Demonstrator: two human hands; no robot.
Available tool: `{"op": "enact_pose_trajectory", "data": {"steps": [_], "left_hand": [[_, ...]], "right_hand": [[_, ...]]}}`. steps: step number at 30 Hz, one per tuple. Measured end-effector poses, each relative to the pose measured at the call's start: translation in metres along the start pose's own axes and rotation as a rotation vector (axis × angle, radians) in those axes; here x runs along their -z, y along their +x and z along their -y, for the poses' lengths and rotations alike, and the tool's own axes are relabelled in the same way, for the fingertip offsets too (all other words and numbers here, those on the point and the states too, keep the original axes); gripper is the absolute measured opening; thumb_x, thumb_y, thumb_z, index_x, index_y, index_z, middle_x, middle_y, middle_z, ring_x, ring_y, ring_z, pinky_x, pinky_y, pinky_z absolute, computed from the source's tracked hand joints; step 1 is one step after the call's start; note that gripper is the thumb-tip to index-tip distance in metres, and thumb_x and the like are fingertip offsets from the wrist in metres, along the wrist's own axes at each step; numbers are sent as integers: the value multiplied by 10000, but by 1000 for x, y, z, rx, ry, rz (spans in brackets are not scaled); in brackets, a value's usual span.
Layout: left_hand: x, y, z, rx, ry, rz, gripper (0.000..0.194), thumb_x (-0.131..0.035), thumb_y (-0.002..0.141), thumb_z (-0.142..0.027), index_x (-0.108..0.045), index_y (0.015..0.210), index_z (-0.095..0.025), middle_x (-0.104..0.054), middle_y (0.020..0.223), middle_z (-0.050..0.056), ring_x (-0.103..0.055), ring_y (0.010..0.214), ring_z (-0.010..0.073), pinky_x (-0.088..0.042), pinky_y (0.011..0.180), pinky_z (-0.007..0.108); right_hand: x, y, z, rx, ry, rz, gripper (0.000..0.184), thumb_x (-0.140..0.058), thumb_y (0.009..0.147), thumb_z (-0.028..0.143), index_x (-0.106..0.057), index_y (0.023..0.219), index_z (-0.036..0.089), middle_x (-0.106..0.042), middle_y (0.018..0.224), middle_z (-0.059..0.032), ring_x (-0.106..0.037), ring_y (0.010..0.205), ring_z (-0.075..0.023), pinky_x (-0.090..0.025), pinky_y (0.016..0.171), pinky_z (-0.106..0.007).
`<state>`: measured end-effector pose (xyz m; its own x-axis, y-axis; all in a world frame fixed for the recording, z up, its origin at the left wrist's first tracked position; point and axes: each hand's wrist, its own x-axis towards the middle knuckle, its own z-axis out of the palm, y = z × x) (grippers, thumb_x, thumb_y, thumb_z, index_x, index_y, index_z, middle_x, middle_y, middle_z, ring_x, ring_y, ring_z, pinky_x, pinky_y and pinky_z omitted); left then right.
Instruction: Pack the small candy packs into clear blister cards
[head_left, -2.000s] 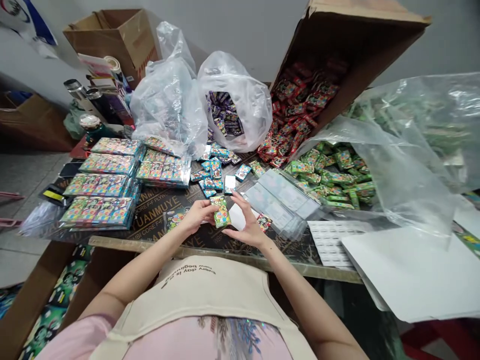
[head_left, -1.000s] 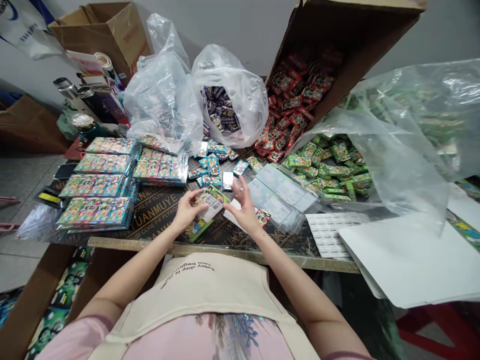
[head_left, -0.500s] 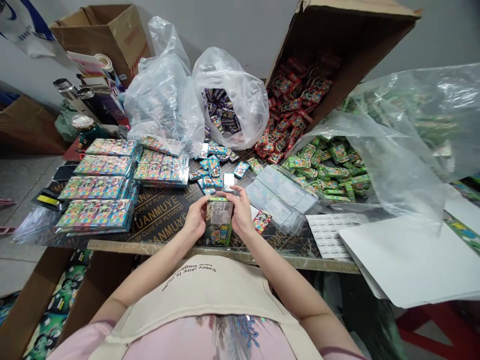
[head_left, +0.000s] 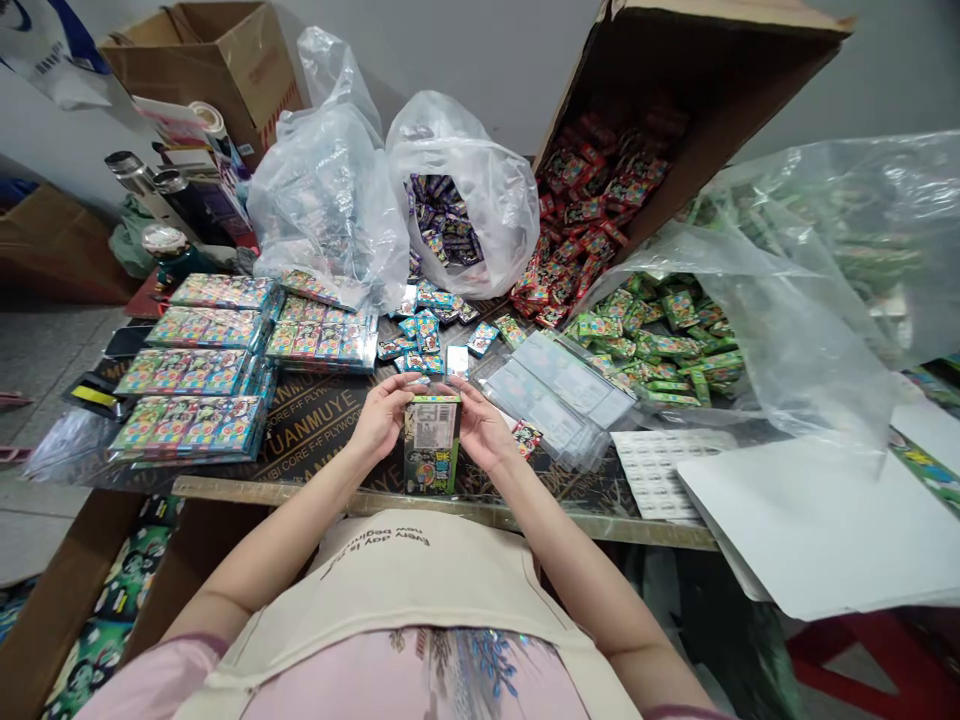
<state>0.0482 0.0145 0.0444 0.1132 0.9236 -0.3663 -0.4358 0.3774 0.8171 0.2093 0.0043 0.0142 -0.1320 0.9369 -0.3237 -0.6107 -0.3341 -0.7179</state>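
Note:
A dark, upright printed pack (head_left: 431,470), with a grey label panel, coloured lettering and a green top edge, is in front of me at the table's front edge. My left hand (head_left: 381,420) pinches its upper left side. My right hand (head_left: 484,425) grips the upper right side. Whether it is a flat card or a small box I cannot tell. Just beyond my fingers lie a white-faced small box (head_left: 457,361) and several small blue boxes (head_left: 421,335). Beside my right hand is a small red box (head_left: 526,437), partly hidden.
Stacks of sleeved colourful packs (head_left: 187,425) stand on the left. Clear plastic sleeves (head_left: 559,390) lie right of centre, near a sticker sheet (head_left: 660,470) and white sheets (head_left: 817,530). Behind are a bag of purple packs (head_left: 465,190), a tipped carton of red ones (head_left: 720,90) and loose green boxes (head_left: 675,340).
The small green box in my left hand has given way to a printed pack with a grey label. My right hand has closed on it, and it now stands upright between both hands.

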Motion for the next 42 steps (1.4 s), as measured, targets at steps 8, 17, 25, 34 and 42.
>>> {"op": "enact_pose_trajectory", "data": {"steps": [8, 17, 25, 34, 42], "left_hand": [[-5, -11, 9, -282, 108, -51, 122, -655, 645, -190, -725, 744, -173, -717, 780, 35, -653, 786, 178, -481, 816, 321], [5, -23, -16, -439, 631, 71, 164, -812, 550, -254, -736, 650, -149, -709, 676, 62, -635, 630, 189, -495, 652, 305], [6, -30, -28, -418, 725, 195, 154, -781, 588, -247, -730, 645, -113, -701, 618, 58, -619, 573, 163, -478, 599, 269], [23, -58, -12, -1085, 992, 333, 94, -649, 811, -209, -732, 846, -183, -738, 871, 85, -685, 781, 170, -540, 721, 289], [6, -55, -9, -1104, 1034, 315, 39, -658, 815, -186, -678, 790, -163, -719, 796, 67, -681, 717, 146, -542, 656, 240]], "right_hand": [[-11, -1, -1, 258, -259, -122, 113, -659, 659, 255, -714, 755, 233, -745, 797, -3, -688, 802, -205, -535, 803, -364], [-1, -28, 10, 527, -639, 68, 144, -688, 718, 364, -758, 774, 251, -750, 866, -22, -687, 827, -220, -541, 806, -385], [-19, -38, 30, 504, -808, 129, 212, -758, 655, 396, -746, 676, 186, -725, 671, -29, -639, 610, -163, -515, 614, -280], [1, -70, 11, 877, -918, 125, 130, -681, 786, 247, -752, 893, 228, -751, 938, -55, -702, 874, -206, -546, 833, -353], [-1, -72, 17, 589, -731, 80, 127, -708, 777, 283, -745, 871, 207, -755, 845, -42, -715, 763, -184, -589, 717, -305]]}}
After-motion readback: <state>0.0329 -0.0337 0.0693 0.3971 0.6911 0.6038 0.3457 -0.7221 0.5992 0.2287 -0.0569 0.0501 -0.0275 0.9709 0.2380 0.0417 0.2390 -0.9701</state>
